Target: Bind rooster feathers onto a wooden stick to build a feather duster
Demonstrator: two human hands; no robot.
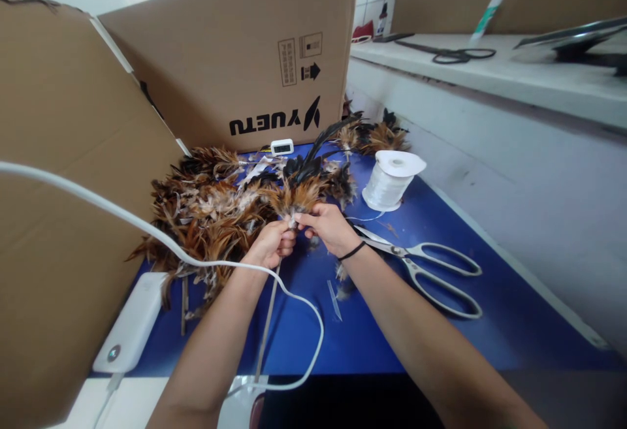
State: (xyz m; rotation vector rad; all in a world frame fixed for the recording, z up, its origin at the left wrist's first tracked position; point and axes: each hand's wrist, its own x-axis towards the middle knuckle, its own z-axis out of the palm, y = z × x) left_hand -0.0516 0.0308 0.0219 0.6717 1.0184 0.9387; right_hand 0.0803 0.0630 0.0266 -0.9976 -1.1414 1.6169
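Note:
Both hands meet at the middle of the blue table, at the pale base of a brown and black feather bundle (pixel 298 194). My left hand (pixel 275 242) is closed round that base, and a thin stick (pixel 267 324) runs down from below it toward the table's front edge. My right hand (pixel 330 226), with a black band at the wrist, pinches the same base from the right. Long dark feathers point up and away from the hands. Large metal scissors (pixel 416 259) lie partly open beside my right forearm, and a spool of white thread (pixel 390 181) stands behind them.
Loose brown feathers (pixel 210 213) cover the table's left side. Cardboard panels (pixel 220 44) rise at the left and back. A white cable (pixel 122 215) crosses over my left forearm. A white power bank (pixel 132 324) lies front left. Black scissors (pixel 455 55) lie on the right ledge.

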